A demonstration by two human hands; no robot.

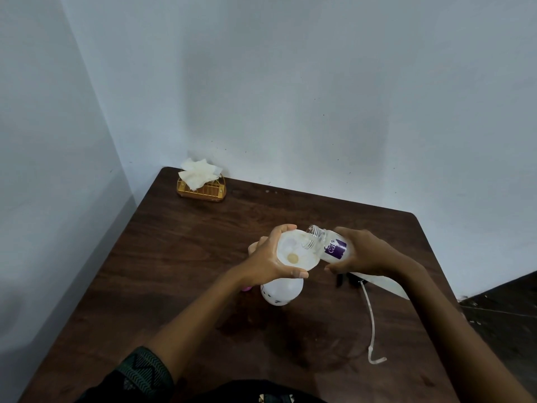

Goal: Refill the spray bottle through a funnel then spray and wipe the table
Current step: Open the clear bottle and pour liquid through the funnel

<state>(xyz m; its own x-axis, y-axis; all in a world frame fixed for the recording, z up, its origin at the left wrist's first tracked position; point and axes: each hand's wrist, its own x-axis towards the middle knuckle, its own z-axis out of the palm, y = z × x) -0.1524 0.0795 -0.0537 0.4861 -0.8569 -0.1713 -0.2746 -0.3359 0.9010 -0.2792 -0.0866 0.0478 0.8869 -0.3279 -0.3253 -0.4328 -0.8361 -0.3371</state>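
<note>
Hands: left hand (268,258) curled round funnel (293,253) rim, steadying it atop spray bottle (281,292), mid-tabletop (174,271); right hand (367,254) gripping clear refill bottle (329,246), tilted, mouth over funnel bowl. Spray head (350,279) with dip tube lying apart, right side. Tissues (199,173) at far corner. Advice: pour slowly, keep funnel upright, watch level, stop short of overflow.

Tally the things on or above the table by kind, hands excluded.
bottles: 2, spray bottle and clear bottle
funnel: 1
spray head with tube: 1
tissue holder: 1
total: 5, plus a mostly hidden pink thing beside the spray bottle
</note>
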